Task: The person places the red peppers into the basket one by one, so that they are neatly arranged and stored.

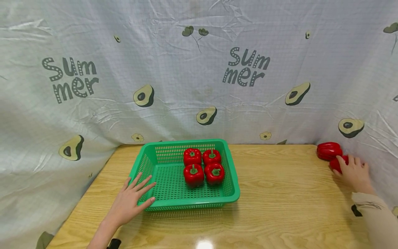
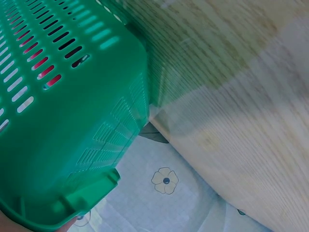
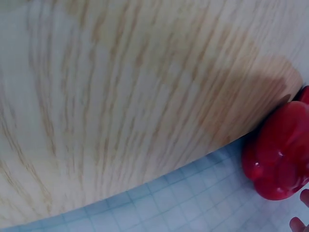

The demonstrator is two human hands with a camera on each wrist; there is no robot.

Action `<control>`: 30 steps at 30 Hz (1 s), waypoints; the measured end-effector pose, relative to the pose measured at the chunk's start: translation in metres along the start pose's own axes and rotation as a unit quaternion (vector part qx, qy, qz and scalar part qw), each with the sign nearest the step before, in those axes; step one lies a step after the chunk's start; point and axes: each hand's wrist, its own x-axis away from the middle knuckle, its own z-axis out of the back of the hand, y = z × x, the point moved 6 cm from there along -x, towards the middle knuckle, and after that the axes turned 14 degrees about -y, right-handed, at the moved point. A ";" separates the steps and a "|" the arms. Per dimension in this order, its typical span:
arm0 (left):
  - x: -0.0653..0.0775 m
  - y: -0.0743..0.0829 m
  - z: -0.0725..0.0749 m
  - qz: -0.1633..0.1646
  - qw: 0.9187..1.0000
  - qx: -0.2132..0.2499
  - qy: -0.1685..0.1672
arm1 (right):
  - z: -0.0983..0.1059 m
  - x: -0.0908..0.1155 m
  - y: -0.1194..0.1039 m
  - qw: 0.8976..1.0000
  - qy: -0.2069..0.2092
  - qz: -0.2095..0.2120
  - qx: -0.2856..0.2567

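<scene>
A green plastic basket (image 1: 186, 201) stands on the wooden table with several red bell peppers in its right half. My left hand (image 1: 130, 200) rests on the basket's left side, fingers spread. In the left wrist view the basket's slotted wall (image 2: 63, 121) fills the left. Far right, my right hand (image 1: 354, 173) grips a red bell pepper (image 1: 335, 165), thumb and forefinger about it. Another red bell pepper (image 1: 329, 151) lies on its side just behind. The right wrist view shows a glossy red bell pepper (image 3: 280, 150), with fingertips (image 3: 305, 197) below it.
A pale cloth (image 1: 174, 69) printed with avocados and lettering hangs behind and beside the table (image 1: 276, 193). The right hand and its peppers are close to the cloth at the table's right edge.
</scene>
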 end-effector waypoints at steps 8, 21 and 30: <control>0.000 0.000 0.000 0.001 1.000 0.001 -0.002 | -0.004 0.004 0.004 1.000 -0.004 -0.014 -0.002; -0.001 -0.001 0.000 0.010 1.000 0.008 -0.019 | -0.004 0.004 0.006 0.999 -0.009 -0.037 -0.013; -0.001 -0.001 0.000 0.008 1.000 0.005 -0.010 | -0.003 0.005 0.006 0.999 0.013 -0.036 -0.009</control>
